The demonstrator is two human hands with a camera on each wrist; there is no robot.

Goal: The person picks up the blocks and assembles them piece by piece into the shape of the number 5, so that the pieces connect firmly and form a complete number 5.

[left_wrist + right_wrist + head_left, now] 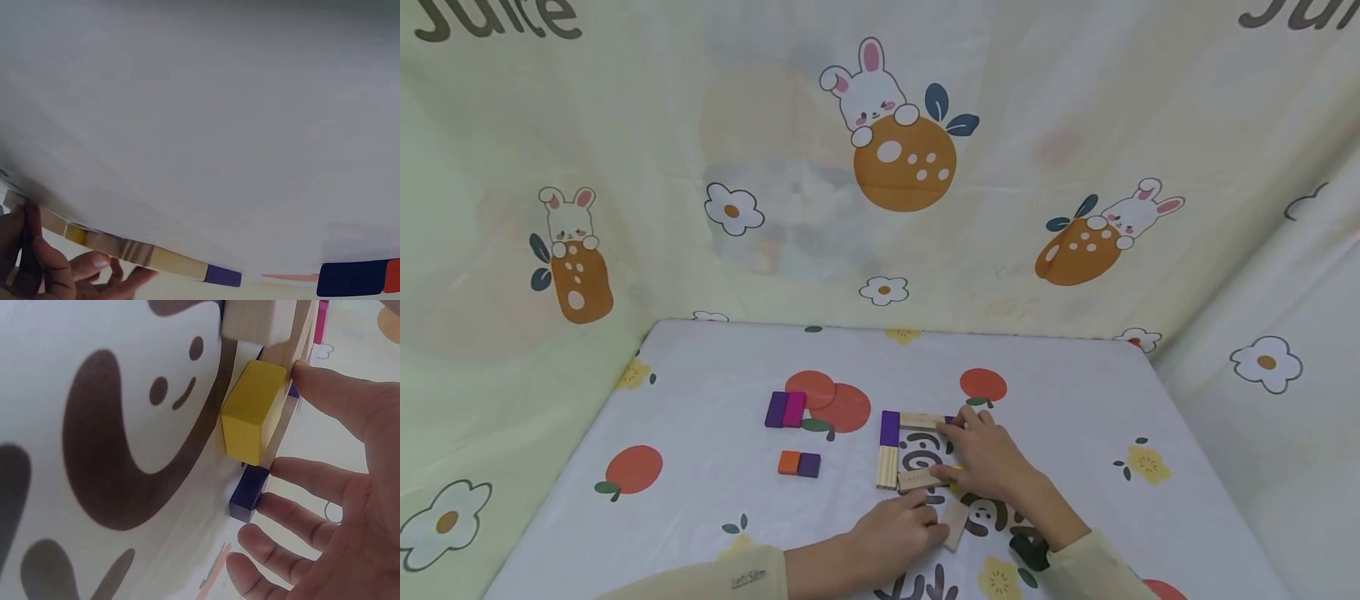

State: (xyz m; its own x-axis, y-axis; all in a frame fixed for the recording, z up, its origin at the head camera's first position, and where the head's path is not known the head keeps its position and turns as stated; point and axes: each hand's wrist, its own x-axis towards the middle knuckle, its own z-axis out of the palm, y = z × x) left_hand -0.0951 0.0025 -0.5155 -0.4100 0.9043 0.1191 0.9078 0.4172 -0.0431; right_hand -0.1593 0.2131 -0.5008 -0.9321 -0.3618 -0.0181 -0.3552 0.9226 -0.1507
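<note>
In the head view my left hand (pixel 898 537), fingers curled, pinches a plain wooden block (pixel 956 523) lying aslant at the front. My right hand (pixel 1000 458) spreads over a block outline. Its thumb touches a plain front block (pixel 919 479), and its forefinger reaches the plain back block (pixel 922 421). A purple block (pixel 890 428) and a plain block (pixel 887 467) form the left side. Beside the right fingers the right wrist view shows a yellow block (pixel 253 412) and a dark purple block (pixel 249 492), the latter touched by a finger.
Left of the outline lie a purple block (pixel 777 410) against a magenta one (pixel 794 410). Nearer me, an orange block (pixel 789 462) touches another purple block (pixel 809 465). A printed white cloth (pixel 700 500) covers the table; a patterned curtain (pixel 790 283) hangs behind.
</note>
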